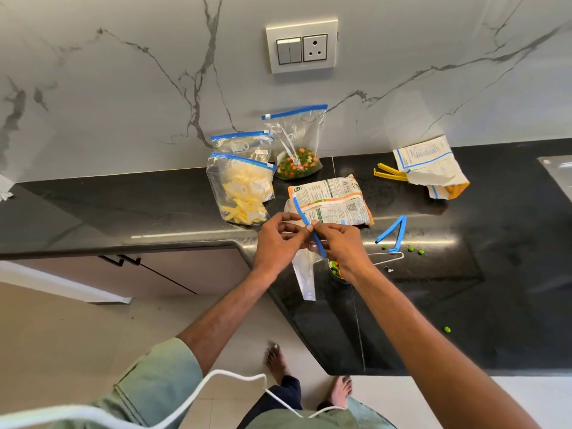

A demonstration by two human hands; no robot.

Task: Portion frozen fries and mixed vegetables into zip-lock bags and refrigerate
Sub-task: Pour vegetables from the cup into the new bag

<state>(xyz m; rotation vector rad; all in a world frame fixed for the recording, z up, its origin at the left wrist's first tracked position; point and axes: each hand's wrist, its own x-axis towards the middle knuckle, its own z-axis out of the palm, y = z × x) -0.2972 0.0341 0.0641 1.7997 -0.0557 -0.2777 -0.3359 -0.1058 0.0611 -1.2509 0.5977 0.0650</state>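
Both hands hold a clear zip-lock bag [305, 280] by its blue zip strip [301, 213] above the black counter's front edge. My left hand [278, 243] pinches the strip from the left, and my right hand [339, 246] pinches it from the right. Mixed vegetables [335, 269] show in the bag under my right wrist. Behind the hands lies the mixed-vegetable packet [332, 201]. Two zip-lock bags of fries [244, 190] [244, 145] stand at the back left. A zip-lock bag of mixed vegetables [298, 150] leans on the wall.
An open blue bag clip [394, 232] and loose peas [411, 249] lie on the black counter [123, 209] to the right. A yellow clip [390, 173] sits beside the fries packet [433, 165]. A sink corner [558, 171] is far right. A wall socket [301, 46] is above.
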